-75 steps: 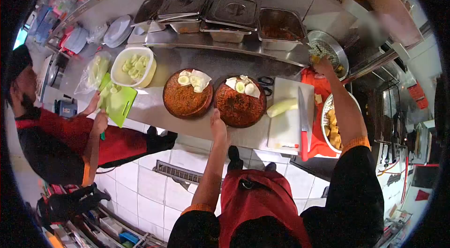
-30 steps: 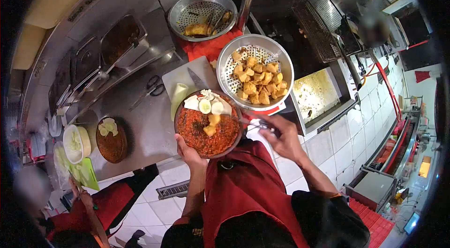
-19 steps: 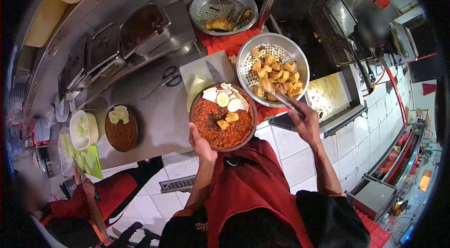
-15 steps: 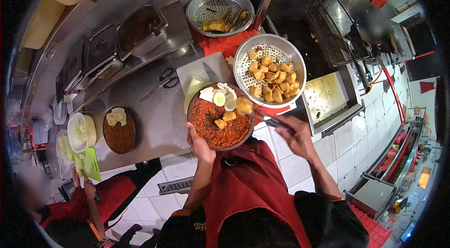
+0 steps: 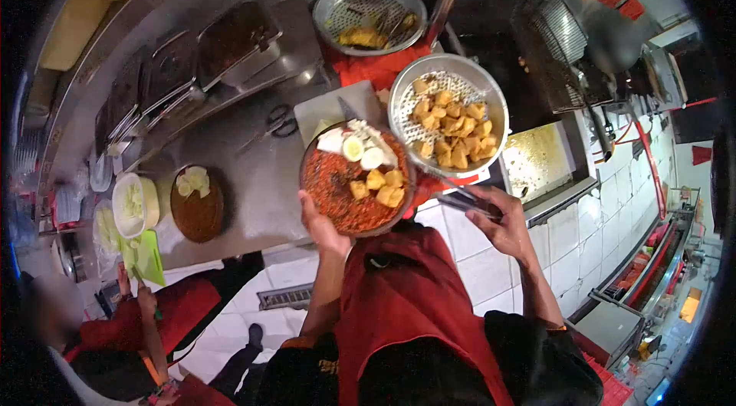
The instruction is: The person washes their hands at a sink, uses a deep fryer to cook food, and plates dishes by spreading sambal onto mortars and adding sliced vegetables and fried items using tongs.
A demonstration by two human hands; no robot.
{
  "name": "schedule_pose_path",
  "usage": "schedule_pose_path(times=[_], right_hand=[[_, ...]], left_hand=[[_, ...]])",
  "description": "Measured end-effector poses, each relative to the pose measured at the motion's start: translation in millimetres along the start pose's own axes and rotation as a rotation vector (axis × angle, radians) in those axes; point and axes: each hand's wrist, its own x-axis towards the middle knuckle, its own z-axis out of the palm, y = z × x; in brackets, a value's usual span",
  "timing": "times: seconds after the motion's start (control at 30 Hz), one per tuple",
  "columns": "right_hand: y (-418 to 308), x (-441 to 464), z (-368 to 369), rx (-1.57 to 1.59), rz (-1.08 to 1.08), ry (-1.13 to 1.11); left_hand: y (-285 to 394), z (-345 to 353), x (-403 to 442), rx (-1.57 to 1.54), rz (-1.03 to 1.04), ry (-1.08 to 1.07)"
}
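Note:
My left hand (image 5: 326,230) grips the lower left rim of a round dark plate (image 5: 301,168) spread with red sauce (image 5: 333,195). Cucumber slices (image 5: 353,148) and pale leafy pieces lie at its top, with several golden fried chunks (image 5: 376,179) right of its middle. My right hand (image 5: 500,223) holds metal tongs (image 5: 458,193), whose blurred tips are near the plate's right edge. Just above them sits a perforated metal bowl (image 5: 502,111) of golden chunks (image 5: 452,124).
A second sauced plate (image 5: 197,214), a cucumber tub (image 5: 151,203) and scissors (image 5: 282,121) are on the counter. Behind the plate is a cutting board (image 5: 310,111). Another perforated bowl (image 5: 318,15) stands further back; a fryer (image 5: 575,176) is right. A co-worker (image 5: 115,337) works at left.
The plate came off the counter into my left hand, and tongs appeared in my right. More golden chunks lie on the sauce. Most recently the tongs moved from the perforated bowl to the plate.

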Motion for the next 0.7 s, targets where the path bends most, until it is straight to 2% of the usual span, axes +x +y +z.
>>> schedule_pose_path(times=[0.07,0.1,0.27,0.33,0.43,0.53,0.6,0.67,0.7], right_hand=[[14.9,10.9,-2.3,-0.132,0.024,0.215],[18.6,22.6,-4.4,-0.155,0.078,0.216],[33.8,62.1,22.1,-0.323,0.010,0.242],[38.0,68.4,39.5,-0.518,0.040,0.240],[42.3,69.9,46.4,-0.575,-0.103,0.241],[45.4,69.3,36.7,-0.312,-0.040,0.339],[57.9,65.9,24.0,0.111,0.096,0.294],[51.0,62.8,13.7,0.317,0.023,0.310],[36.1,57.7,9.0,0.176,-0.013,0.252]], left_hand=[[3.0,-3.8,2.7,-0.044,-0.012,-0.032],[4.2,-6.0,3.8,-0.009,0.028,-0.025],[8.4,-1.4,-4.3,0.084,0.062,0.108],[7.4,-1.2,-6.7,0.108,0.062,0.168],[3.4,-1.9,-8.0,0.061,0.063,0.118],[1.5,-3.3,-6.3,0.075,0.065,0.106],[1.2,-5.7,-4.7,0.063,0.027,0.079],[0.9,-5.3,-2.5,0.048,0.003,0.043],[0.1,-3.1,-2.0,0.042,0.001,0.023]])
